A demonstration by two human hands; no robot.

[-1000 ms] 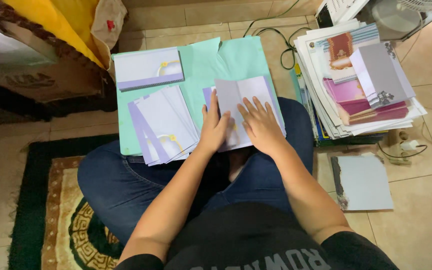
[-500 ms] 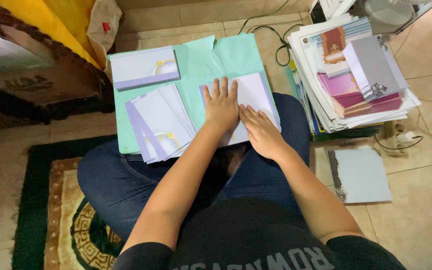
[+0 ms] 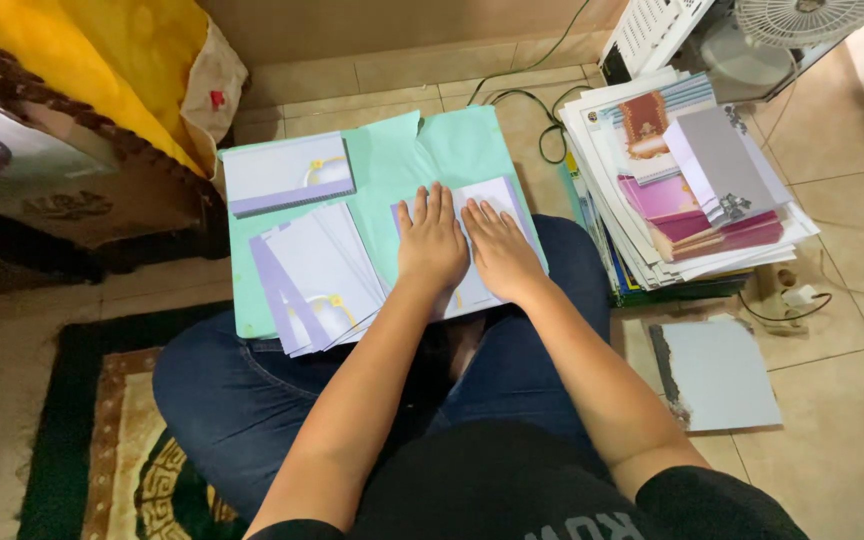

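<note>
We are sitting cross-legged on the tan tiled floor point(image 3: 852, 450), half on a dark green rug with a gold pattern point(image 3: 82, 440), with a large flat mint-green paper board point(image 3: 392, 170) lying across our blue-jeaned knees. To our right a tall, sprawling stack of mixed printed cards and paper sheets point(image 3: 687, 190) is resting on the floor, and in front of it a single grey-blue card sheet point(image 3: 722, 375) is lying apart. On the board, a fanned pile of pale lilac cards point(image 3: 317, 275) is sitting at the near left, and a neat squared stack of lilac cards point(image 3: 287, 172) is sitting at the far left. We are pressing our left hand point(image 3: 432, 245) and right hand point(image 3: 500, 255) flat, fingers spread and gripping nothing, side by side on one folded lilac-and-white card point(image 3: 492, 200) at the board's near right.
</note>
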